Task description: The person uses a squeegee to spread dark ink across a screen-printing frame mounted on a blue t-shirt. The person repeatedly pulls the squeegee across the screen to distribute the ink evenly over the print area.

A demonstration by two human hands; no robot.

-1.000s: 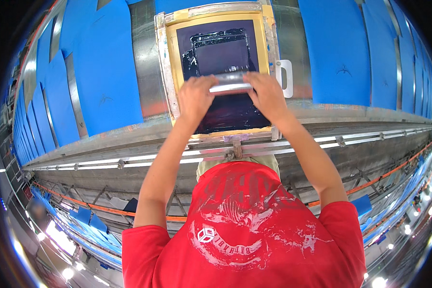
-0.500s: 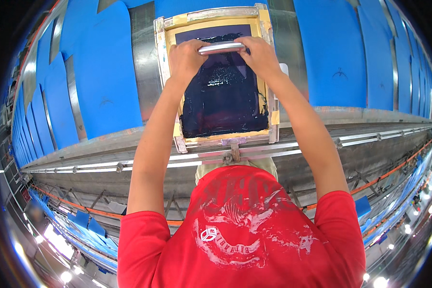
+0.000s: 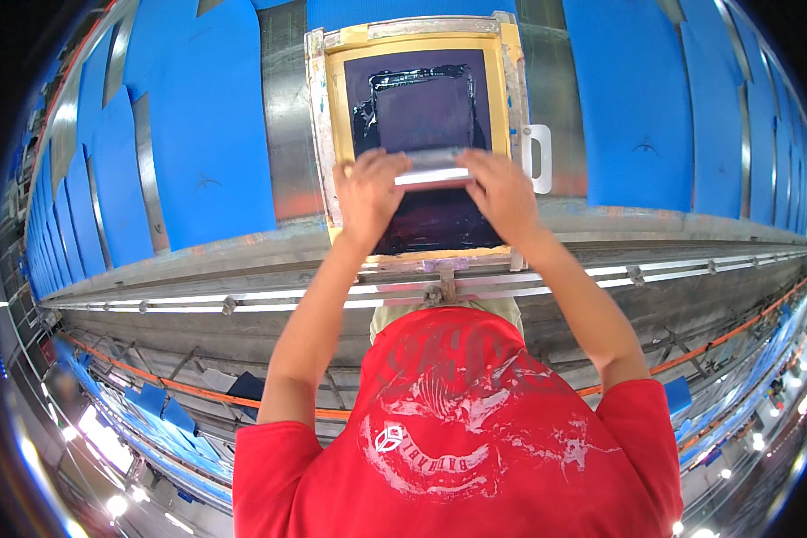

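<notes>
Both of my hands grip a metal squeegee across the middle of a screen-printing frame: my left hand at its left end, my right hand at its right end, fingers wrapped round it, slightly blurred. The wooden frame has yellow tape inside. On its purple mesh, glossy dark ink covers the near part and rims a smoother rectangle beyond the squeegee. A white plastic handle sticks out at the frame's right side.
A long metal bench carries rows of blue sheets left and right of the frame. Metal rails run along its near edge. My red shirt fills the lower middle; behind me are more racks with blue sheets and an orange bar.
Half a second ago my hands and the squeegee were at the frame's far end; they have moved toward me to its middle, near their position of a second ago. The smoother rectangle shows again.
</notes>
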